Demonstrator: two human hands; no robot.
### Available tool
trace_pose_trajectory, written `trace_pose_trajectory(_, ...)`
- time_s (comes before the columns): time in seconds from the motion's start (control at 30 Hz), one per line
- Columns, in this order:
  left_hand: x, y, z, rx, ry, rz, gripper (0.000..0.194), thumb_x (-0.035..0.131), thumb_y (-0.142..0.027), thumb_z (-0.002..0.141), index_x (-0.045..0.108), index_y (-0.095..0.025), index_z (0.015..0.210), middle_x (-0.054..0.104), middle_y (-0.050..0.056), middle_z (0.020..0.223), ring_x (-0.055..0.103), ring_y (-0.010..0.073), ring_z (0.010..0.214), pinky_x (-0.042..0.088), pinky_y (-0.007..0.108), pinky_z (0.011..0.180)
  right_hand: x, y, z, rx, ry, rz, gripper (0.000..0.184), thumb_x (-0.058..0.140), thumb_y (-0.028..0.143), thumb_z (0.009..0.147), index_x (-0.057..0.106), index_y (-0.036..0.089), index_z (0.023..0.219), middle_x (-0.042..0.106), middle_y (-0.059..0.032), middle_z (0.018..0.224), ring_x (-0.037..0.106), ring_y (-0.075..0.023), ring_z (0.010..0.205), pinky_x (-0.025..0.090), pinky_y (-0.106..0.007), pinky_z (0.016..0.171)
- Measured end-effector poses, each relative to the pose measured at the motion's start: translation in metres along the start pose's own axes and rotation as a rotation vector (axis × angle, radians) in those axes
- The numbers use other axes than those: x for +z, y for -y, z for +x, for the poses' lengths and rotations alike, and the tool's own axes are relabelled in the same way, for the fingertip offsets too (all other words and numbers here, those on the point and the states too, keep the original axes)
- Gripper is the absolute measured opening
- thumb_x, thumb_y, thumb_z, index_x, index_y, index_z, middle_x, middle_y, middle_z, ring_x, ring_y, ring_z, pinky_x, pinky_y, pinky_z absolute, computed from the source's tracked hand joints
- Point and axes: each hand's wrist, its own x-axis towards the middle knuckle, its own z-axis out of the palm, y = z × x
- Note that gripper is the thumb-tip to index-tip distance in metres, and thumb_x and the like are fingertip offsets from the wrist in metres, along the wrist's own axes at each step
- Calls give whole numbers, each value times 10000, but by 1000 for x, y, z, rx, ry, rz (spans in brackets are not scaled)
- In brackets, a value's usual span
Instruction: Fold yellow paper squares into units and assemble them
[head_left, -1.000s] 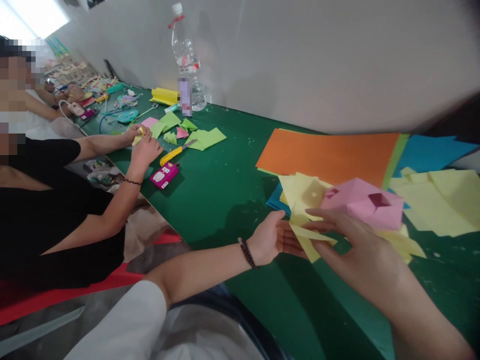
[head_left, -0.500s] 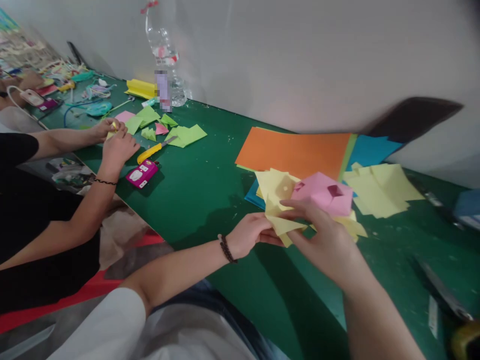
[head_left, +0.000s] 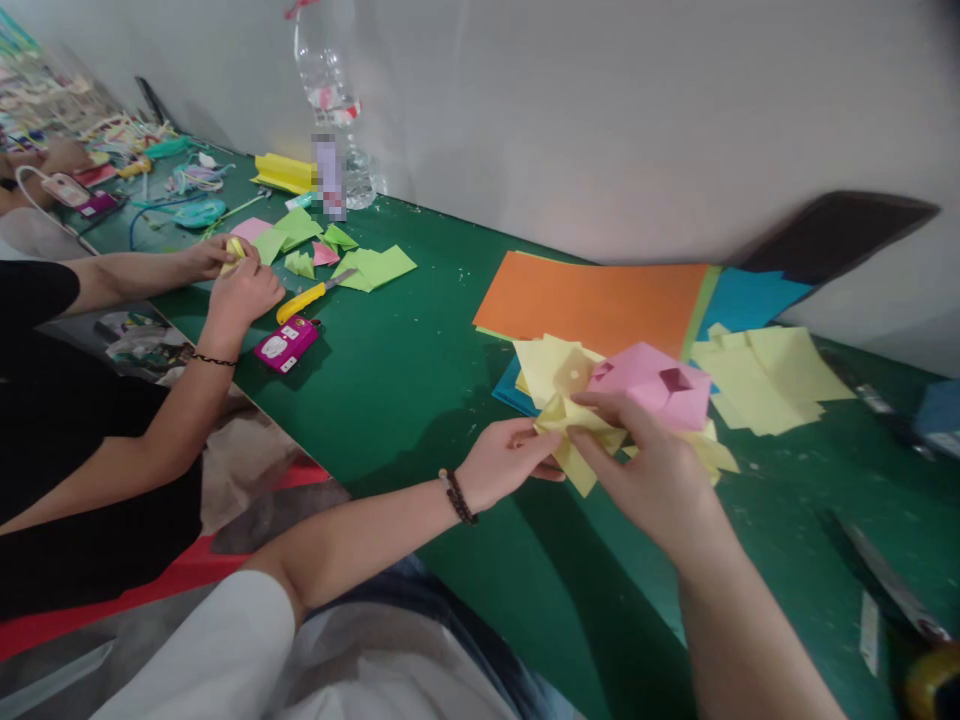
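My left hand (head_left: 506, 463) and my right hand (head_left: 645, 465) meet over the green table (head_left: 420, 420), both gripping a folded pale yellow paper (head_left: 574, 432). A pink folded paper form (head_left: 651, 385) with a small square opening sits just above my right fingers. Behind my left fingers lies a yellow paper piece with a round hole (head_left: 553, 367). More yellow paper shows past my right hand, and I cannot tell whether it joins the pink form.
A large orange sheet (head_left: 592, 305), a blue sheet (head_left: 754, 302) and loose pale yellow sheets (head_left: 769, 380) lie ahead. Scissors (head_left: 885, 580) rest at lower right. To the left, a co-worker's hands (head_left: 236, 280) hold something small and yellow near a yellow utility knife (head_left: 311, 300) and green paper scraps (head_left: 367, 268).
The view has swung so the table sits further left than a second ago. My right fingers have closed onto the yellow fold, and that paper now bends over toward my right hand.
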Motion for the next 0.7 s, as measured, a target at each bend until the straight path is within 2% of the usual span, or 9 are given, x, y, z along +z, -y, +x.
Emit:
trace_pose_trajectory(0.2,2,-2,2,-53,-72,35,239,649,-327,822,675,-91,844,697,75,774,668,143,683,578,278,667,1,-1,2,63,56,64,355,566,458,789,653,212,1030,692,-85,949,642,-236,855,501,-336,655)
trace_pose_trajectory(0.27,1,-2,2,-51,-90,64,194,591,-257,850,685,-88,842,702,73,773,667,128,665,575,250,643,0,-1,3,118,102,84,373,575,493,770,663,208,995,694,-80,938,638,-227,813,491,-329,628)
trace_pose_trajectory(0.37,1,-1,1,-17,-67,130,185,540,-180,857,694,-82,830,700,68,759,656,103,642,573,216,636,-2,-3,4,231,210,41,362,576,517,744,666,195,881,658,-46,726,579,-188,607,432,-306,518)
trace_pose_trajectory(0.47,-1,0,2,-14,-55,218,122,578,-125,815,691,-81,827,692,55,750,644,86,633,564,186,626,-1,-4,4,268,237,16,321,585,501,723,644,196,804,579,-4,582,520,-165,521,391,-292,481)
trace_pose_trajectory(0.57,-3,1,3,-50,-80,250,104,572,-91,802,674,-82,783,673,39,706,643,91,637,565,186,614,1,-3,4,252,203,58,304,616,495,698,635,200,768,605,-14,632,541,-166,556,423,-300,519)
trace_pose_trajectory(0.7,-5,4,4,-69,-75,242,140,541,-50,785,662,-93,728,672,29,701,663,108,674,577,208,639,3,-2,3,220,158,226,341,646,495,712,674,209,895,690,-56,840,635,-217,785,511,-346,688)
